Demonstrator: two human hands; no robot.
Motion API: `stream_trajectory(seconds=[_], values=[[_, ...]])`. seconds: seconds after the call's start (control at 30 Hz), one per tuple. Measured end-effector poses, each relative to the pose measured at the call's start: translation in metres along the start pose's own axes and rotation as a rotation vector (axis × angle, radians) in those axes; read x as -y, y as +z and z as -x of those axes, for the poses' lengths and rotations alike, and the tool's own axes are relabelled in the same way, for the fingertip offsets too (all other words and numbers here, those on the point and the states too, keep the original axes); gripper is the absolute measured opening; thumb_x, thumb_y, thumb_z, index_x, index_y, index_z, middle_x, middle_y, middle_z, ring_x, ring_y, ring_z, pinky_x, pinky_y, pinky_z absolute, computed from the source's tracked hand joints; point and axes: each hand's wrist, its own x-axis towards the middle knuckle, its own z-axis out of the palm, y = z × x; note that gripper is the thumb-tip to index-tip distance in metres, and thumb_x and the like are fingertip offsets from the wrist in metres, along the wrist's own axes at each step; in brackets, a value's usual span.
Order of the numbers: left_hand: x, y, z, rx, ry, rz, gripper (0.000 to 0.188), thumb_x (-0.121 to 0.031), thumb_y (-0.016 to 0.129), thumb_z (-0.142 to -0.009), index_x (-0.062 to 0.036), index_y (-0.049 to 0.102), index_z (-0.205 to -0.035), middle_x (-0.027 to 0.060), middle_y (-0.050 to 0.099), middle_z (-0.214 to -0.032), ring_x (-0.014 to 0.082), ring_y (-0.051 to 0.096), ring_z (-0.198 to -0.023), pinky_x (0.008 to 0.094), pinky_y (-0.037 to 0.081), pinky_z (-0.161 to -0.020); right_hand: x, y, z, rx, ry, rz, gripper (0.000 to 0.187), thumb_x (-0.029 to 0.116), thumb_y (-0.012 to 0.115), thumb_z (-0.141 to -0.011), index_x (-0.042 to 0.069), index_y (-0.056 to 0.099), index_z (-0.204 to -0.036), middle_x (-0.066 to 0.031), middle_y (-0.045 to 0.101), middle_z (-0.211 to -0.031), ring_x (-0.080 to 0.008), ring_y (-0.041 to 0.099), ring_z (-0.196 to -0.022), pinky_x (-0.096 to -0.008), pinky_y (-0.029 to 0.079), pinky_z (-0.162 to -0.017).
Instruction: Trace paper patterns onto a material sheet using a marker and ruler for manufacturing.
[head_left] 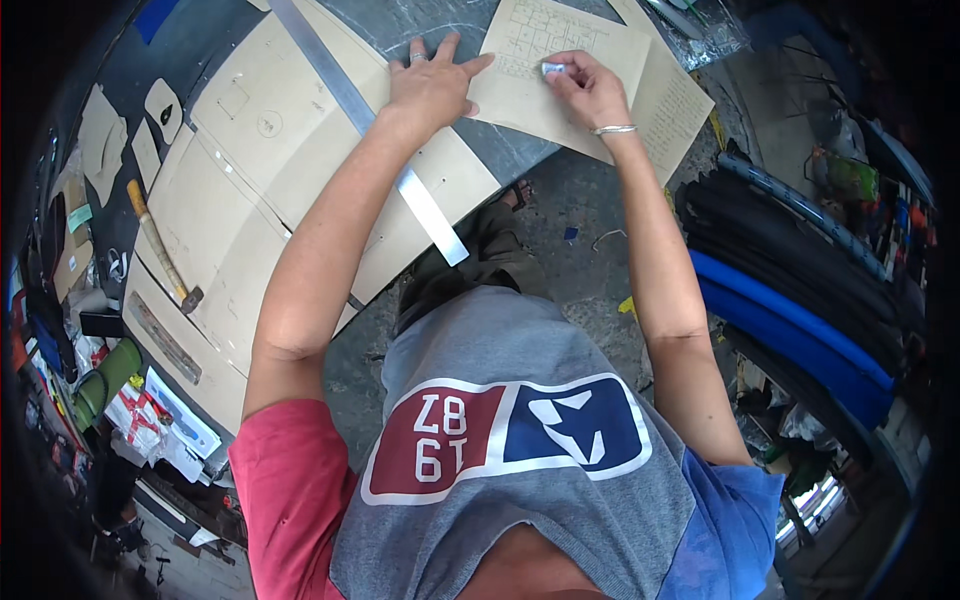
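Observation:
My right hand (592, 95) pinches a small white and bluish eraser (551, 69) over a tan paper sheet (535, 110) covered in pencil lines and grid-like drawing. Under that sheet's right side lies another tan sheet (672, 120) with handwriting. Fingers spread, my left hand (432, 88) rests palm down on the dark table, its thumb and index fingertip at the drawn sheet's left edge. Beneath my left forearm a long metal ruler (435, 215) runs diagonally across large tan cardboard pieces (240, 170), its near end jutting past their edge.
On the left, a hammer (150, 225) with a wooden handle and a worn flat strip (163, 338) lie on the cardboard. Small cut templates (103, 140) sit farther left. Black and blue material rolls (790, 330) are stacked at the right, beside a dark floor (585, 225).

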Motion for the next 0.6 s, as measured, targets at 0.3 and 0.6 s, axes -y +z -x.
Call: stream_trajectory(seconds=[0.3, 0.6], values=[[0.025, -0.025, 0.014, -0.216, 0.367, 0.285, 0.079, -0.041, 0.074, -0.087, -0.0244, 0.039, -0.155, 0.0192, 0.038, -0.157, 0.0483, 0.030, -0.146, 0.0555, 0.033, -0.117, 0.006, -0.049, 0.006, 0.219, -0.120, 0.279, 0.022, 0.015, 0.069, -0.094, 0.009, 0.071, -0.115, -0.0001, 0.067, -0.086, -0.0096, 0.060, -0.077, -0.0273, 0.051, -0.074], [-0.013, -0.045, -0.013, 0.175, -0.083, 0.028, 0.082, -0.044, 0.078, -0.082, -0.0321, 0.041, -0.154, 0.0165, 0.039, -0.156, 0.0502, 0.033, -0.144, 0.0575, 0.037, -0.115, -0.004, -0.070, 0.006, 0.290, -0.143, 0.375, 0.019, 0.012, 0.069, -0.094, 0.006, 0.071, -0.112, 0.0000, 0.069, -0.098, -0.0108, 0.063, -0.085, -0.0279, 0.053, -0.079]])
